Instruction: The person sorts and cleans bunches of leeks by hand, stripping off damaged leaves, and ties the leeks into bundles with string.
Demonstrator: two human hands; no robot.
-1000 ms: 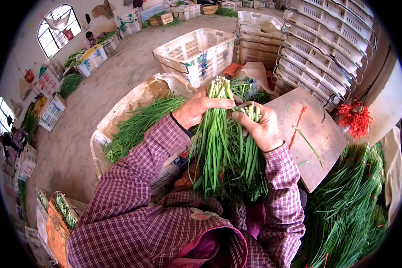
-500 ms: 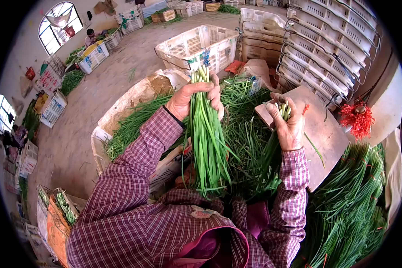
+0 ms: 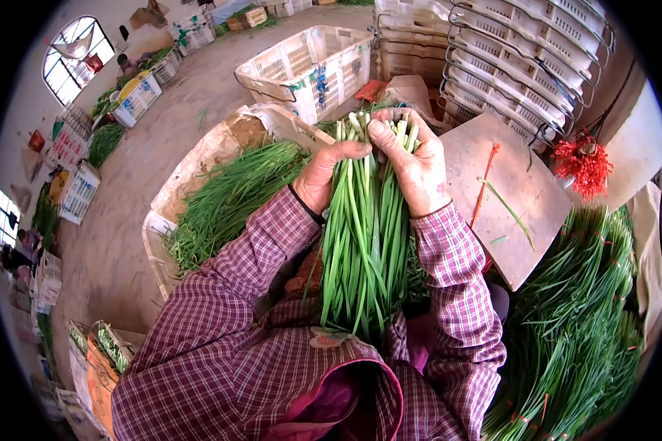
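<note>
Over my lap: greens look light, limp, easily bruised; best held by the firmer white ends

My left hand is closed on them, thumb across the front, fingers mostly hidden. My right hand grips the right-side stalks near the tips, thumb in front, forearm raised. Board just right.

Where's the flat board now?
Head view, right of centre: the board is between the right hand and the hanging red bundle, stacked crates beyond it.

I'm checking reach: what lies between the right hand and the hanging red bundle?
The head view shows a flat board between them, bearing a red strip and green stalk.
</note>
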